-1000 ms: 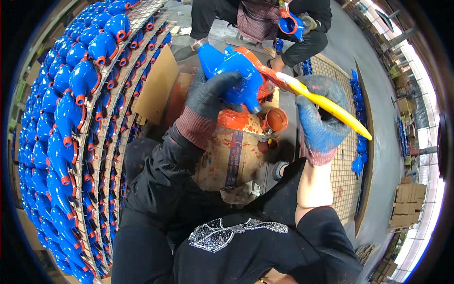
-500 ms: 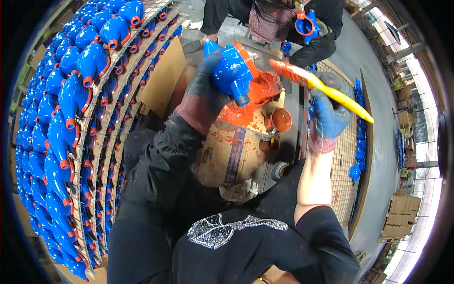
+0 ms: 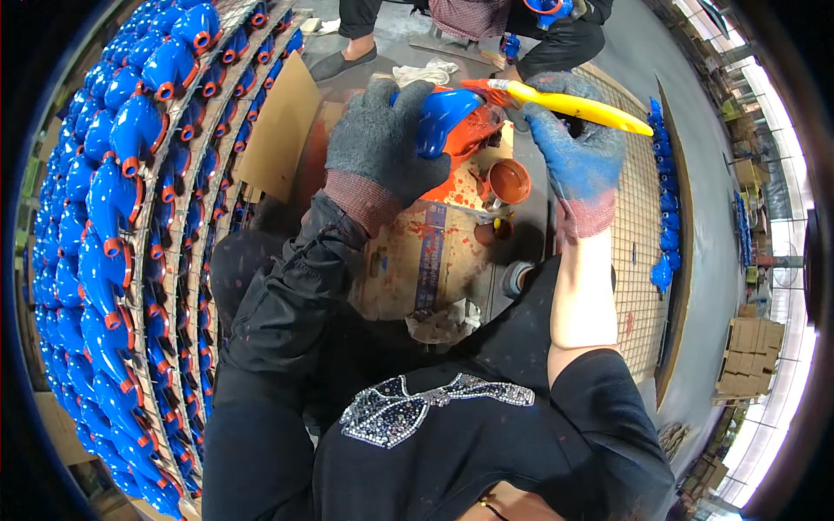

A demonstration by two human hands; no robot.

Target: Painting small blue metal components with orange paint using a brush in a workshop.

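Observation:
My left hand (image 3: 387, 143), in a dark grey glove with a red-checked cuff, grips a blue cast part (image 3: 443, 117) with orange-painted edges over a paint-stained cardboard box (image 3: 417, 252). In a blue-stained glove, my right hand (image 3: 578, 161) holds a yellow-handled brush (image 3: 573, 104). The brush's orange-wet tip touches the top of the part. A small pot of orange paint (image 3: 508, 182) stands on the box just below the part.
Wire racks (image 3: 187, 226) on my left carry several blue parts with orange rims. A wire mesh panel (image 3: 638, 217) on the right holds a few blue parts (image 3: 665, 269). Another person (image 3: 486, 22) sits across from me. Stacked cartons (image 3: 747, 356) lie far right.
My left hand has turned the blue part so the glove's back now faces up. The brush has shifted up to the part's top.

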